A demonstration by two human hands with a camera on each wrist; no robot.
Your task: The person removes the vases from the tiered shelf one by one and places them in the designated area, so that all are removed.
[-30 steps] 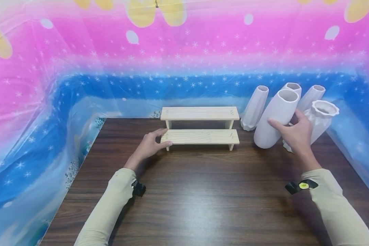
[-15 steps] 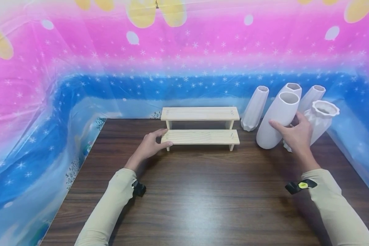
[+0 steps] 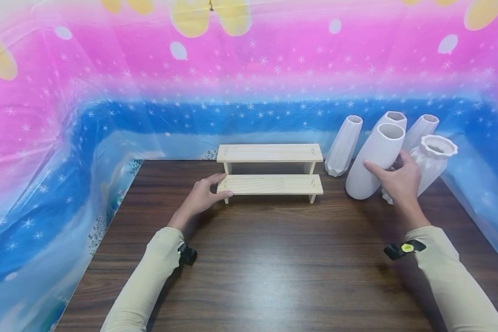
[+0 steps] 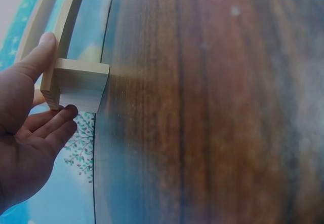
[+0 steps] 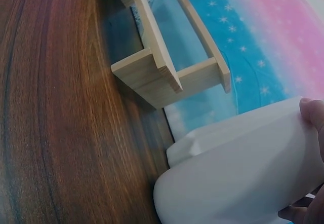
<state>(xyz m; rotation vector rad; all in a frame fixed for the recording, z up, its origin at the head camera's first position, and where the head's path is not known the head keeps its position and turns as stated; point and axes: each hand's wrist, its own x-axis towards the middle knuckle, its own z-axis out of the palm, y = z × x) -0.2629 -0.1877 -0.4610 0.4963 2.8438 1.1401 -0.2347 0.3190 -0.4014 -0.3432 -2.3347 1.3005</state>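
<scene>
A two-tier wooden shelf [image 3: 269,184] of pale planks stands on the table's far part. At the left end of its lower tier, my left hand [image 3: 203,196] pinches the plank; in the left wrist view the thumb [image 4: 40,57] lies on one face, with the fingers curled past the end. To the right of the shelf, my right hand [image 3: 400,177] grips a smooth white vase [image 3: 371,168], thumb on its near side. That vase leans to the right, its oval mouth up. The fingers on its far side are partly hidden.
Several other white vases crowd round the held one: a slim faceted vase [image 3: 343,147] on its left, a frilled-rim vase [image 3: 433,166] on its right, others behind. A printed cloth [image 3: 249,69] backs the brown wooden table [image 3: 265,258].
The vase in my right hand has shifted slightly to the right, and its mouth has dipped a little. My left hand and the shelf have stayed in place.
</scene>
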